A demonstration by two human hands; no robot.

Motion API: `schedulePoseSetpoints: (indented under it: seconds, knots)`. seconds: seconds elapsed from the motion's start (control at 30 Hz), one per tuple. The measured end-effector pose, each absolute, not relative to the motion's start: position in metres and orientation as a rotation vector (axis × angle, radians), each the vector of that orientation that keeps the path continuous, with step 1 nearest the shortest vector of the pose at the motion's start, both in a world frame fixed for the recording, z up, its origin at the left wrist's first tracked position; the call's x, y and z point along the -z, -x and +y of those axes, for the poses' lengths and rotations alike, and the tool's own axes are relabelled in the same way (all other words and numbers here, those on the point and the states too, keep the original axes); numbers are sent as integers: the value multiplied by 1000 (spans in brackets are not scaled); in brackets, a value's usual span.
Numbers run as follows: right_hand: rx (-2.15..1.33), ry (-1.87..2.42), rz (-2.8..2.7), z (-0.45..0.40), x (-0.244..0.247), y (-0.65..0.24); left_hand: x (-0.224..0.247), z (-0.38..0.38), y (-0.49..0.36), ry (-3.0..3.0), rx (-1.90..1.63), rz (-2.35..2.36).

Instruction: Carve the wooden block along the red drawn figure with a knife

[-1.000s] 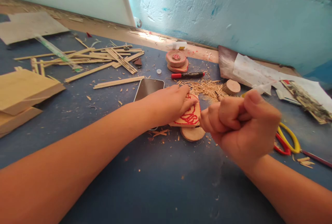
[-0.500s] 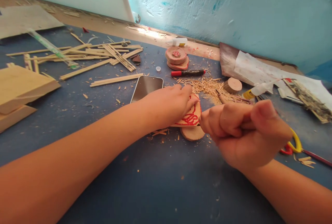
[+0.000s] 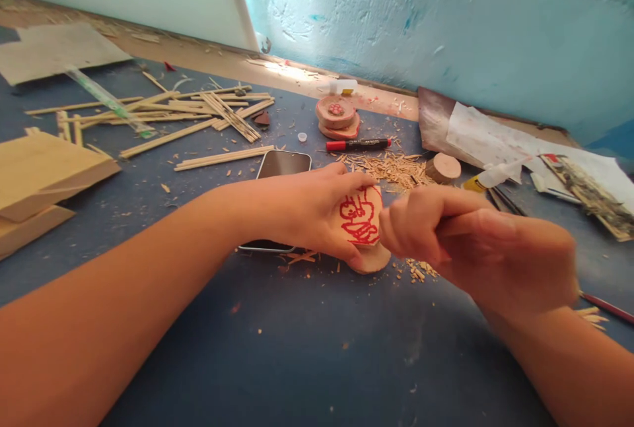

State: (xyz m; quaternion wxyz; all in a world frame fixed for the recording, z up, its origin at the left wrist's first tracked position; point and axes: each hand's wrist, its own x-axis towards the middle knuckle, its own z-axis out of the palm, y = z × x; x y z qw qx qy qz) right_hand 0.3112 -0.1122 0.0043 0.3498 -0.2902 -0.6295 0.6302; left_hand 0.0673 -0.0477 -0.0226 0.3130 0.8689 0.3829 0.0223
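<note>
A flat piece of pale wood [image 3: 360,219] carries a drawing in red marker. My left hand [image 3: 327,206] grips it, with the thumb at its near edge and the fingers over its far side. Beneath it lies a round wood slice [image 3: 372,261], partly covered. My right hand [image 3: 460,235] is closed in a fist just right of the drawn piece, its knuckles close to the wood's edge. Whatever the fist holds is hidden by the fingers. Under my left wrist lies a phone [image 3: 284,163], partly hidden.
Wood shavings [image 3: 396,169] are heaped behind my hands, near a red marker [image 3: 357,144] and stacked wood slices [image 3: 337,113]. Thin sticks [image 3: 218,113] lie at the back left. A glue bottle [image 3: 488,176] and a small log piece [image 3: 444,167] are at the right.
My left hand has shifted its hold, with the thumb now at the near edge and more of the red drawing showing. My right fist has turned and moved slightly right, covering the scissors.
</note>
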Motion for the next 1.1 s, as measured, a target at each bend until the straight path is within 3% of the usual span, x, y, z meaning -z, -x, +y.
schedulePoseSetpoints:
  seconds: [0.33, 0.7, 1.1]
  knots:
    - [-1634, 805, -1581, -123, -19, -302, 28, -43, -69, -2282, -28, 1033]
    - [-1211, 624, -1948, -132, -2, -301, 22, -48, -76, -2271, -67, 1034]
    - [-1505, 523, -1567, -116, 22, -292, 24, -40, -73, -2261, 32, 967]
